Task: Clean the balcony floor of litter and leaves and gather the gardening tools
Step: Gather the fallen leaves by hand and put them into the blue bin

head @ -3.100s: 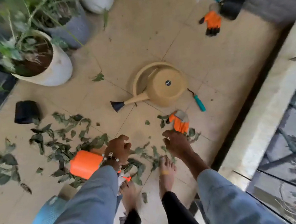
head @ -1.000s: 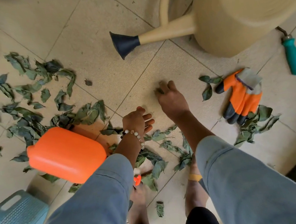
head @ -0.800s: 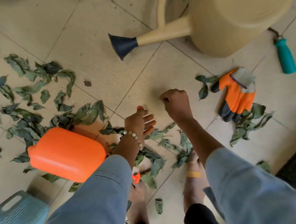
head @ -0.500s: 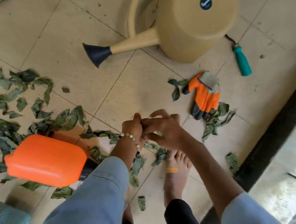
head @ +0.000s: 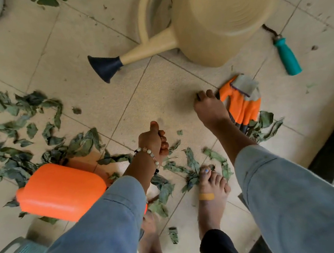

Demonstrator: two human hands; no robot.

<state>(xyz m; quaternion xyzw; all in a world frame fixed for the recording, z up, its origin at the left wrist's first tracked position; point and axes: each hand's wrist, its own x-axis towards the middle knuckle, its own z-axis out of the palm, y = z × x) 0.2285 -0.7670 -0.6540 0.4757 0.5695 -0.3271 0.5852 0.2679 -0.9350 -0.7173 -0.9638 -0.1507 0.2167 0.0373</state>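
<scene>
Leaves (head: 18, 129) lie scattered over the tan floor tiles (head: 83, 40), and every place here is given from the beige watering can (head: 208, 19), which lies tipped on its side at the top of the head view with its dark rose pointing toward the camera's left. The thickest spread of leaves is well off to the can's spout side and nearer the camera; a thinner trail runs below the can around the person's bare feet.

Just below the can's body, an orange and grey gardening glove (head: 244, 101) lies on the floor with more leaves touching its fingertip end. A tool with a teal handle (head: 287, 58) lies just beside the can on the side away from the spout. An orange plastic jug (head: 59, 193) lies on its side among the leaves, well below the spout and nearer the camera.

The right hand (head: 209, 107) reaches down below the can, fingers bent to the floor at the glove's cuff edge; whether it grips anything cannot be told. The left hand (head: 153, 142), wearing a beaded bracelet, is curled into a fist with the thumb up, between the jug and the glove; what it holds, if anything, is hidden.
</scene>
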